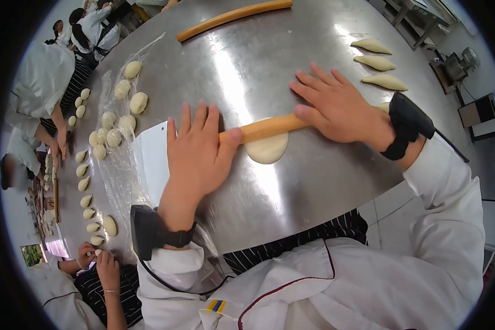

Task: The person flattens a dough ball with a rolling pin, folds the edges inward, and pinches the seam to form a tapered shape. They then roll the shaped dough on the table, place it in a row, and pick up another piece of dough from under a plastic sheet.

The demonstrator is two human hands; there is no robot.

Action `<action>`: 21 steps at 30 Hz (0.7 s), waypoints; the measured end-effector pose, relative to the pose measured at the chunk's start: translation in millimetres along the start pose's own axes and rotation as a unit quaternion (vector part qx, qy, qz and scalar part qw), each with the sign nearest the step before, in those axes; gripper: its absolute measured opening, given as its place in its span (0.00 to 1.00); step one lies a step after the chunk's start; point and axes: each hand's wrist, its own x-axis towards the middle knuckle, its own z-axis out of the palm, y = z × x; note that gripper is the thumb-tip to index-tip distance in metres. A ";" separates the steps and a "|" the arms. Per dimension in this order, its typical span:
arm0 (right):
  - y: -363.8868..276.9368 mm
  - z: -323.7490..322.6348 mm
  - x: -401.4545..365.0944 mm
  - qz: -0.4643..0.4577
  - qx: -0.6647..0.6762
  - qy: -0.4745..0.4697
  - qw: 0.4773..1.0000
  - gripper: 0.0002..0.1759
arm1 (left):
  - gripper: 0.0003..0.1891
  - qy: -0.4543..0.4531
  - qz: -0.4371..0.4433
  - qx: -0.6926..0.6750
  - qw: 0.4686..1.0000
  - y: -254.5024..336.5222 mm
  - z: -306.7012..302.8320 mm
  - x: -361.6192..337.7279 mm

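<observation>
A wooden rolling pin (272, 128) lies across a flattened round of dough (268, 149) on the steel table. My left hand (198, 146) presses on the pin's left end, fingers stretched forward, its palm hiding that end. On the pin's right end rests my right hand (341, 107), with its fingers spread and its thumb along the wood. Partly under my left hand is a flat white sheet, perhaps a dough scraper (153, 159), with a small hole in one corner. Part of another dough piece (383, 106) shows behind my right wrist.
Several dough balls (114, 137) lie on and under plastic film (118, 181) to the left. Spindle-shaped dough pieces (385, 82) sit at the right. A second rolling pin (234, 19) lies at the far side. A co-worker's hands (107, 269) handle dough at lower left; other people stand beyond.
</observation>
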 end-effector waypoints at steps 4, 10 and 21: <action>19.4 8.0 34.7 0.025 -0.009 -0.041 0.999 0.34 | 0.34 -0.006 -0.030 -0.005 1.000 -8.4 9.6 30.7; 47.7 15.9 87.1 0.030 -0.009 -0.069 0.997 0.34 | 0.31 0.080 -0.095 0.029 0.992 -31.4 31.1 72.5; 35.7 -10.7 38.6 -0.082 0.047 0.000 0.995 0.17 | 0.13 0.116 0.053 -0.089 0.988 -25.9 10.1 23.4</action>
